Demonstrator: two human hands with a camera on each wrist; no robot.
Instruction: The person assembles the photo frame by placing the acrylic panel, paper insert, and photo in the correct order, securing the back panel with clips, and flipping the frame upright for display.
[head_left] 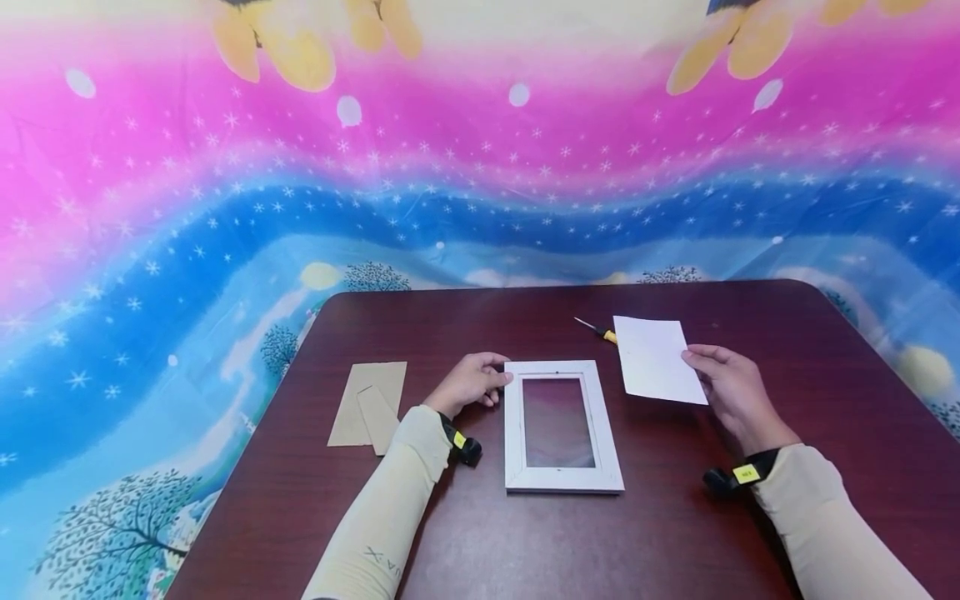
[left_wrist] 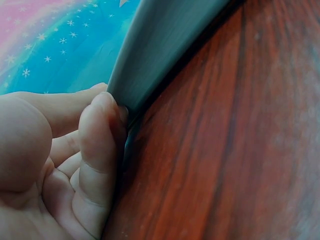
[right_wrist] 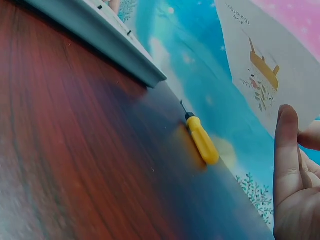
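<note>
White sheet (head_left: 656,358) in the right hand (head_left: 731,392) masks part of the yellow-handled screwdriver (head_left: 610,337) in our head view, though we see its handle plainly from the right wrist; there the sheet's other face bears a brown printed figure and small lettering, partly cut off by the picture's edge and too small for us to read in full; that hand, too, runs out of the same view, its thumb and fingers pinching the sheet's edge above the table (head_left: 480,550); from the left wrist we get only a greyish strip of the frame (head_left: 514,425), cropped at the top, with some fingertips of the left hand (head_left: 471,383) hidden behind it; its thumb and forefinger pinch the frame at the far left corner, the other fingers curled. White and rectangular, the frame lies on the dark red tabletop between the hands, its mitred border edging a glossy, pink-tinged opening with small dark marks at either end; to its left, we find a tan board (head_left: 352,404) overlaid by a narrow strut (head_left: 378,419).
</note>
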